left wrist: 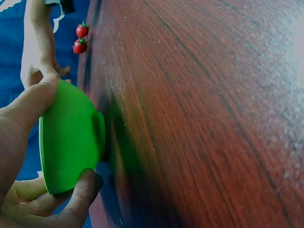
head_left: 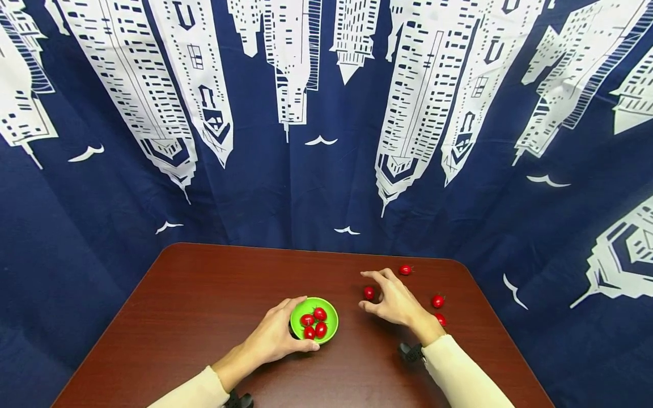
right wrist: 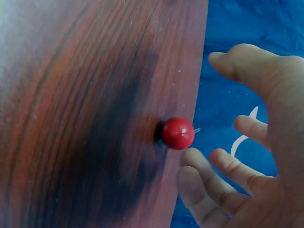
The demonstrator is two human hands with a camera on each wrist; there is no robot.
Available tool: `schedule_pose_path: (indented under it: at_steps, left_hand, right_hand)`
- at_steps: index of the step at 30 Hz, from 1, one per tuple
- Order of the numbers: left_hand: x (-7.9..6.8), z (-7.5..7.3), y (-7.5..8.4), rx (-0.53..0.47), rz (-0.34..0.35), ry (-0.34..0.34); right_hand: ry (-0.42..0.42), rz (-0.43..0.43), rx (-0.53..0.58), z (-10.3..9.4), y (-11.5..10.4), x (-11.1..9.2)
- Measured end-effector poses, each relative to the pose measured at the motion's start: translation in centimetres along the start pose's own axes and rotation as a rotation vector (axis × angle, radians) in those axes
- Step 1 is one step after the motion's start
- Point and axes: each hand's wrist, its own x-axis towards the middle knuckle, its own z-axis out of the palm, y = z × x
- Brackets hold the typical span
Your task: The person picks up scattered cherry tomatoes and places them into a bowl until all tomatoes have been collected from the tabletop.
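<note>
My left hand (head_left: 278, 334) grips a small green bowl (head_left: 334, 326) by its side, thumb at the near rim and fingers round the far side. Several red cherry tomatoes (head_left: 320, 329) lie inside it. In the left wrist view the bowl (left wrist: 71, 137) shows from the side, its foot close over the table. My right hand (head_left: 395, 300) reaches in from the right, thumb and fingers spread apart on either side of a single cherry tomato (head_left: 369, 292). In the right wrist view a gap shows between the thumb and that tomato (right wrist: 178, 133), with the fingertips close beside it.
Three more cherry tomatoes lie at the right: one (head_left: 405, 270) near the back edge, one (head_left: 437, 301) beyond the right wrist, and one (head_left: 440, 319) partly hidden by it. The brown wooden table (head_left: 204, 294) meets a blue curtain (head_left: 265, 192) with white buildings behind it.
</note>
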Motion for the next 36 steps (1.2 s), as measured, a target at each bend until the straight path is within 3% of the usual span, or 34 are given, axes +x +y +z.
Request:
schedule_pose_path:
  at_steps: [7, 19, 36]
  left_hand:
    - [-0.7, 0.2, 0.1, -0.005, -0.021, -0.014]
    - [-0.3, 0.2, 0.1, -0.004, 0.012, -0.014]
    - [0.1, -0.2, -0.3, -0.013, -0.019, -0.029]
  right_hand:
    - [-0.053, 0.000, -0.007, 1.4, 0.9, 0.7]
    - [-0.013, -0.065, 0.025, 2.0, 2.3, 1.8]
    - [-0.016, -0.005, 0.117, 2.4, 2.3, 2.2]
